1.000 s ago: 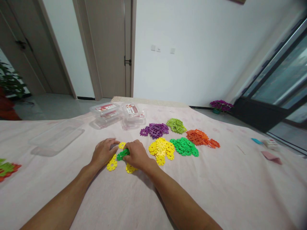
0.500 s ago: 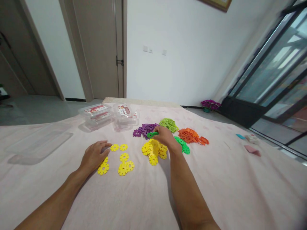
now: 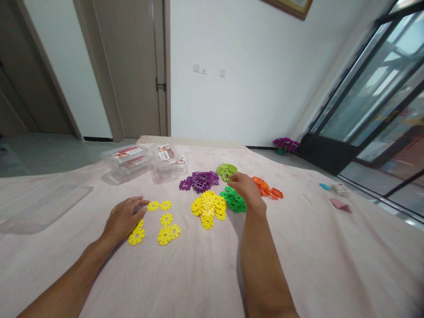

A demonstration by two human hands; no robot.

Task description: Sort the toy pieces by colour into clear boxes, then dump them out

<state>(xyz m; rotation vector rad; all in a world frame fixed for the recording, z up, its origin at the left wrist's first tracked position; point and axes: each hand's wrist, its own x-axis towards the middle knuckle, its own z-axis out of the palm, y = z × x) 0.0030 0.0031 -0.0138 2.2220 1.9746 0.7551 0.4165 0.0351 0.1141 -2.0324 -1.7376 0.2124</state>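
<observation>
My left hand (image 3: 123, 218) rests on the cloth with its fingers stretched out, open, beside loose yellow flower-shaped discs (image 3: 153, 206) and partly over others (image 3: 136, 236). Over to the right, my right hand (image 3: 245, 189) hangs between the dark green disc pile (image 3: 234, 201) and the orange pile (image 3: 261, 185). Its fingers are curled together, and whether anything is in them is hidden. A yellow disc pile (image 3: 208, 205) lies left of the green one. Behind these are a purple pile (image 3: 202, 181) and a light green pile (image 3: 226, 171).
Clear plastic boxes (image 3: 127, 161) with labels stand at the back left. A transparent tray or lid (image 3: 49, 198) lies at far left. On the right are a pink cloth piece (image 3: 340, 205), a blue item (image 3: 325, 187) and a small white box (image 3: 340, 189).
My right hand has moved right, from over the purple and yellow piles to beside the green one. The green disc seen in its fingers earlier no longer shows there. My left hand stays put.
</observation>
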